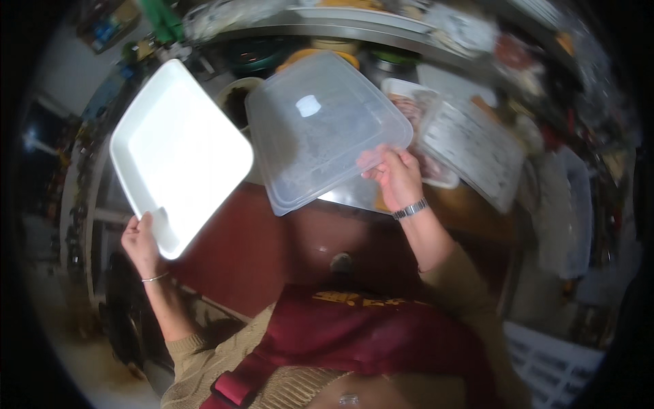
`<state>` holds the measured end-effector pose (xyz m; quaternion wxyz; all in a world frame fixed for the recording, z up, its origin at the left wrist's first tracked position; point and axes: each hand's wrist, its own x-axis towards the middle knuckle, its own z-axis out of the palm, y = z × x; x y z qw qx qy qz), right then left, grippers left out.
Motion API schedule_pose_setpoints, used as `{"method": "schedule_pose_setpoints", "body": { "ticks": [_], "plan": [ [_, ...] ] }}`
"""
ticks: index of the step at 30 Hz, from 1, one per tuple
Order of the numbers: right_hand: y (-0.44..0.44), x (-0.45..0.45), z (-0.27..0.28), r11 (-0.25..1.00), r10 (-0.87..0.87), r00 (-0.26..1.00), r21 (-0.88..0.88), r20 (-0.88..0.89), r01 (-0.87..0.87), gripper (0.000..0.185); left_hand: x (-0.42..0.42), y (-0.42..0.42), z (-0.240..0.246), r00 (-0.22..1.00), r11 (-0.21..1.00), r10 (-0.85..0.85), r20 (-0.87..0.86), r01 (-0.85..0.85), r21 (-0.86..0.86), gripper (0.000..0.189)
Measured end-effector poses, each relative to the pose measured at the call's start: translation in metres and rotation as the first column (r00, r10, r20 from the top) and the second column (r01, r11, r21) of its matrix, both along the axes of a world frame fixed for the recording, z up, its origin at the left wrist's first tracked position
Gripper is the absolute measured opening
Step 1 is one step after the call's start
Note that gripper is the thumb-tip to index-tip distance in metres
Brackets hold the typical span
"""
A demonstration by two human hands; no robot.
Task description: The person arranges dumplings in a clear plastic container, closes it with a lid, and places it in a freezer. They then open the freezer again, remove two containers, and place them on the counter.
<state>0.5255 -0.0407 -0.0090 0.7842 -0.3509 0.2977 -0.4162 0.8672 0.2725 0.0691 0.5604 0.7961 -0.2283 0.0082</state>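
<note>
My left hand (140, 245) grips the near corner of a white rectangular plastic tray (184, 153), raised and tilted at my left. The tray's inside faces me and is bright with glare. My right hand (393, 174) pinches the near right edge of a translucent plastic lid (332, 122), held up in front of me; some fingers show through it. A small white patch, either a label or glare, sits on the lid. Tray and lid are close side by side. Behind the lid's right edge lies a white tray (447, 176) that seems to hold meat.
A bowl with dark contents (237, 99) stands behind and between the held pieces. At right, a pale speckled flat panel (470, 148) overlaps the meat tray. A metal shelf (357, 28) with bagged goods runs across the back. A white slatted crate (552, 363) is low at right.
</note>
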Motion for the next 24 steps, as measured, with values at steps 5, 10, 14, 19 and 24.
{"method": "schedule_pose_setpoints", "body": {
  "ticks": [5, 10, 14, 19, 24],
  "plan": [
    [0.077, -0.152, 0.033, 0.965, -0.246, 0.969, -0.093, -0.002, 0.245, 0.010, -0.035, -0.024, 0.018, 0.992, 0.994, -0.101, -0.074, 0.104, 0.031, 0.024],
    [0.192, -0.330, 0.055, 0.440, -0.828, 0.334, -0.891, -0.452, -0.115, 0.023, -0.088, -0.068, 0.012, 0.960, 0.969, -0.246, -0.132, 0.238, -0.071, 0.022],
    [0.290, -0.432, 0.042, 0.371, -0.928, 0.317, -0.490, -0.193, 0.789, 0.034, -0.148, -0.115, -0.007, 0.915, 0.916, -0.389, -0.110, 0.397, 0.061, 0.020],
    [0.378, -0.510, 0.047, 0.327, -0.944, 0.274, -0.444, -0.182, 0.834, 0.036, -0.254, -0.214, -0.033, 0.712, 0.738, -0.673, -0.200, 0.662, -0.129, 0.019],
    [0.431, -0.518, 0.036, 0.045, -0.989, -0.018, -0.422, -0.144, 0.905, 0.034, -0.321, -0.313, -0.053, 0.619, 0.630, -0.759, -0.203, 0.776, 0.010, 0.021]
  ]
}}
